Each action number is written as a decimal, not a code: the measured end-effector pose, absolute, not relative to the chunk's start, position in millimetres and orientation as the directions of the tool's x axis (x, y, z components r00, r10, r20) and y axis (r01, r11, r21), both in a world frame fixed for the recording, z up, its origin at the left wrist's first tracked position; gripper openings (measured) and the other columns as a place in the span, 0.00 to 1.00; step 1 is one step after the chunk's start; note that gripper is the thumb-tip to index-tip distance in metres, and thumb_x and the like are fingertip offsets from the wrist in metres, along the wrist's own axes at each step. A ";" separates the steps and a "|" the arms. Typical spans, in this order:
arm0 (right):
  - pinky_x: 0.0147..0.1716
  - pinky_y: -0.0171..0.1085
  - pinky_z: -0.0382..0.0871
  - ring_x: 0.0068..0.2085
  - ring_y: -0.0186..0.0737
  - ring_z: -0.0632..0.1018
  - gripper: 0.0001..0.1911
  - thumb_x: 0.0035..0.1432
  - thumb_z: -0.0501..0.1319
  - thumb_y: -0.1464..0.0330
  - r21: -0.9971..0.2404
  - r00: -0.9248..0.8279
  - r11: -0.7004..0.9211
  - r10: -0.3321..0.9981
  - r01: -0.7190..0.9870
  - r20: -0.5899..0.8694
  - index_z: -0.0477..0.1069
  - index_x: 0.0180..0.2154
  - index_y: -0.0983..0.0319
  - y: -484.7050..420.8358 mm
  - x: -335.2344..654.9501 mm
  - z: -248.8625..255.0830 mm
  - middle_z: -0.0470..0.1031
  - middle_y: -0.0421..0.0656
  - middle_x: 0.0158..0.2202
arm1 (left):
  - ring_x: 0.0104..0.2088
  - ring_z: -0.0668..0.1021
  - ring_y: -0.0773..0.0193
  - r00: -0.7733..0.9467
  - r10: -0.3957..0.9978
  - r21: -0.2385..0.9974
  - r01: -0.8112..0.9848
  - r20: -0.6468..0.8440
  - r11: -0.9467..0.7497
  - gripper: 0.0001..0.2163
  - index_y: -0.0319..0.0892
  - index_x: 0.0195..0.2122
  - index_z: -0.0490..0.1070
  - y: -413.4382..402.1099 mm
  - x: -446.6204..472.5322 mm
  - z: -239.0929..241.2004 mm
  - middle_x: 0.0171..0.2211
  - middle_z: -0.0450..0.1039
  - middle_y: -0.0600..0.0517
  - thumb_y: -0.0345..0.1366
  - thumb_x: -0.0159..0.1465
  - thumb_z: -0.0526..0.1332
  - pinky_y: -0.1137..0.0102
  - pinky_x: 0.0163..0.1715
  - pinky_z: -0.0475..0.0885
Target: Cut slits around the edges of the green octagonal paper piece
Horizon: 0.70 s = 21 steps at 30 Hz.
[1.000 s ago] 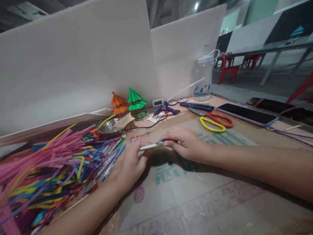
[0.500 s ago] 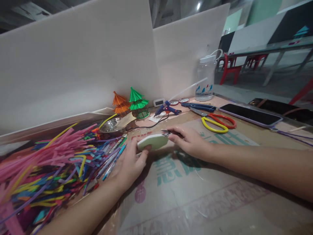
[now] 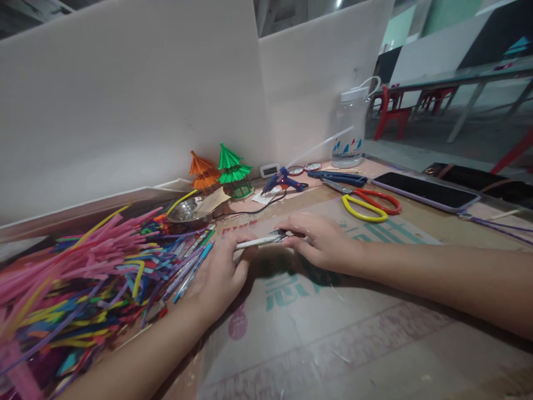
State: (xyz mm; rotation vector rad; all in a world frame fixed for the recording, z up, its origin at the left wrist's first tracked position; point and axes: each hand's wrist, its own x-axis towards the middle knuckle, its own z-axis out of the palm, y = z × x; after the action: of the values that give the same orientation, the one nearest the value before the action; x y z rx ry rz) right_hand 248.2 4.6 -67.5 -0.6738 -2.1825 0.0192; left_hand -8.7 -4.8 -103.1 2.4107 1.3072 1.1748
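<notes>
White disc (image 3: 256, 243) lies between left grip (image 3: 225, 269), pinching it, and right grip (image 3: 320, 241), pinching a tool (image 3: 279, 234).

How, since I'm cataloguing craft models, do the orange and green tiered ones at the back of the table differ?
Size: the green model looks taller in the picture than the orange model.
Place: the green model stands farther right in view, the orange model to its left.
Base: the green model's round base shows; the orange model's bottom is hard to make out behind the tan card.
Both have two pleated roof tiers, the upper one pointed.
</notes>
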 end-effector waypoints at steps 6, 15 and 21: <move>0.36 0.38 0.68 0.37 0.43 0.79 0.15 0.71 0.54 0.65 -0.223 -0.534 0.874 0.446 0.431 0.718 0.76 0.47 0.64 4.4 248.8 -67.1 0.82 0.47 0.38 | 0.46 0.77 0.56 0.303 0.779 0.461 0.668 0.549 -0.584 0.10 0.48 0.48 0.70 -5.9 -7.8 -102.7 0.44 0.77 0.48 0.33 0.67 0.58 0.61 0.49 0.72; 0.35 0.39 0.67 0.37 0.43 0.78 0.13 0.69 0.56 0.66 -0.228 -0.520 0.860 0.466 0.457 0.716 0.77 0.46 0.62 7.2 250.4 -71.3 0.81 0.46 0.36 | 0.46 0.77 0.56 0.304 0.796 0.473 0.673 0.524 -0.569 0.10 0.48 0.48 0.70 -7.6 -6.1 -99.8 0.44 0.77 0.49 0.32 0.66 0.57 0.62 0.49 0.72; 0.33 0.37 0.64 0.34 0.40 0.75 0.13 0.69 0.56 0.64 -0.224 -0.519 0.856 0.470 0.467 0.714 0.77 0.44 0.62 7.2 250.7 -71.1 0.80 0.45 0.33 | 0.45 0.78 0.56 0.280 0.800 0.477 0.681 0.531 -0.555 0.10 0.47 0.47 0.71 -5.6 -5.9 -101.5 0.43 0.77 0.48 0.33 0.66 0.58 0.62 0.48 0.73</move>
State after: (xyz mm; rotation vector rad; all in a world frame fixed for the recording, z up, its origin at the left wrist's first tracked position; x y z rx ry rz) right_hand 250.7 7.2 -71.1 -0.6764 -2.1940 0.0048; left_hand -5.9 -5.6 -101.5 2.3839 1.3922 1.1350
